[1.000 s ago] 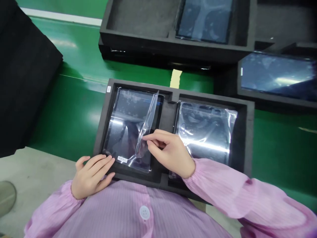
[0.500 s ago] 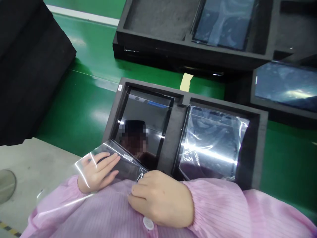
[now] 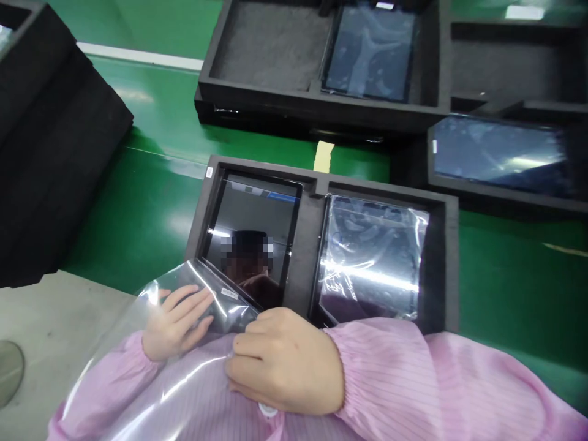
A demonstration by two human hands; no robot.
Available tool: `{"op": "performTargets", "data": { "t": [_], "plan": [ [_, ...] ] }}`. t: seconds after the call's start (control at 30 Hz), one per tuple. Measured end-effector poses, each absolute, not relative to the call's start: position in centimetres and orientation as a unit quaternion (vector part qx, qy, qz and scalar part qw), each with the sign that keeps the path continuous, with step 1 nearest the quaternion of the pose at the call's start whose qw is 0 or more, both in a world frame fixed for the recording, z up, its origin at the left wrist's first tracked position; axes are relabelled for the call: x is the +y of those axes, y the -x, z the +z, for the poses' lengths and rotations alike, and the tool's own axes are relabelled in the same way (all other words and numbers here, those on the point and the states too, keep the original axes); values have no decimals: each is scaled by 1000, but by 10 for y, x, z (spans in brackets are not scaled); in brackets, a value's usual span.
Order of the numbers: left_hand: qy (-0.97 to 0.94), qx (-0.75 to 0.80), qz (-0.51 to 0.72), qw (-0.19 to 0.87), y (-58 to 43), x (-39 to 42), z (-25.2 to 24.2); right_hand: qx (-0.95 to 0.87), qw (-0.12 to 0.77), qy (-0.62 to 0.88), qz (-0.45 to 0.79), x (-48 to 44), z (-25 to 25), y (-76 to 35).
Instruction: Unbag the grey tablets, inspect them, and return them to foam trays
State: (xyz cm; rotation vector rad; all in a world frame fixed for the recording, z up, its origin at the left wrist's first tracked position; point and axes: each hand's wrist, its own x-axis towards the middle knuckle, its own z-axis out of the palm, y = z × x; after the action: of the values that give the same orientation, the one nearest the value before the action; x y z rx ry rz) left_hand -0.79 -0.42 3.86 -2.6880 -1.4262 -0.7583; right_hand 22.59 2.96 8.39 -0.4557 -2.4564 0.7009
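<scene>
A sheet of clear plastic film [image 3: 232, 313] with a small white label slants over the near left corner of a glossy black screen panel [image 3: 260, 214]. My right hand [image 3: 291, 361] is closed, gripping the film's edge at the tray's near side. Seen through the film, my left hand [image 3: 177, 321] has its fingers stretched out and lies just left of the panel. The panel sits in the left compartment of a black foam tray [image 3: 301, 257]. In the right compartment lies another panel [image 3: 372, 263], covered by wrinkled, shiny film.
Behind stands a stack of foam trays [image 3: 257, 98] holding a film-covered panel [image 3: 370, 52]. Another tray with a panel [image 3: 500, 156] is at the right. Dark foam trays [image 3: 50, 159] are piled at the left. Yellow tape [image 3: 324, 157] sticks to the green table [image 3: 156, 202].
The view has shifted, so the trays appear further left. The film bulges more over my left forearm. Both hands keep nearly the same pose.
</scene>
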Motion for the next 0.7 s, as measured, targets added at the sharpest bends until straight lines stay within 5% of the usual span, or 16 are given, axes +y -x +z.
{"op": "performTargets", "data": {
  "t": [0.7],
  "plan": [
    [828,-425,-328,-160,9,23,34,-891,283,277,223,48,68,-238]
  ]
}}
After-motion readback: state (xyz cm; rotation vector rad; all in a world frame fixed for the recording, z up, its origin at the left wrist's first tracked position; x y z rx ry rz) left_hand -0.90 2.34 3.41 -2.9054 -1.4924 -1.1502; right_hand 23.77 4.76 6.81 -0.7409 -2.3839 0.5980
